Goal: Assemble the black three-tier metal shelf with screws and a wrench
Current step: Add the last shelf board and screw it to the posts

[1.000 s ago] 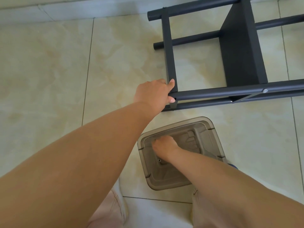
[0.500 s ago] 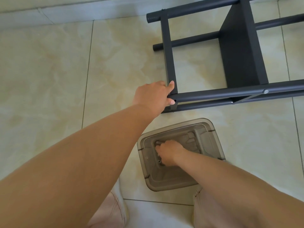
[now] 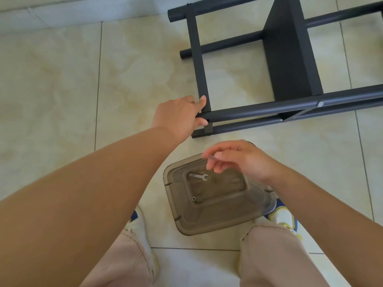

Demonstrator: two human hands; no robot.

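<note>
Black shelf frame (image 3: pixel 290 59) is lying part-built on the floor, one screw (image 3: pixel 320 104) already sitting in its near post. The left hand (image 3: pixel 178 117) is clamping its fingers on the near-left joint, where an empty hole is waiting. The right hand (image 3: pixel 242 160) is pinching something small and blurred above the tray (image 3: pixel 217 222), wrench (image 3: pixel 198 176) lying unused.

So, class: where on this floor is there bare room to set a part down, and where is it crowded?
Free: the tiles left of the shelf frame, up to the wall. Crowded: between frame and knees, where the plastic tray, wrench, left hand and right hand sit.
</note>
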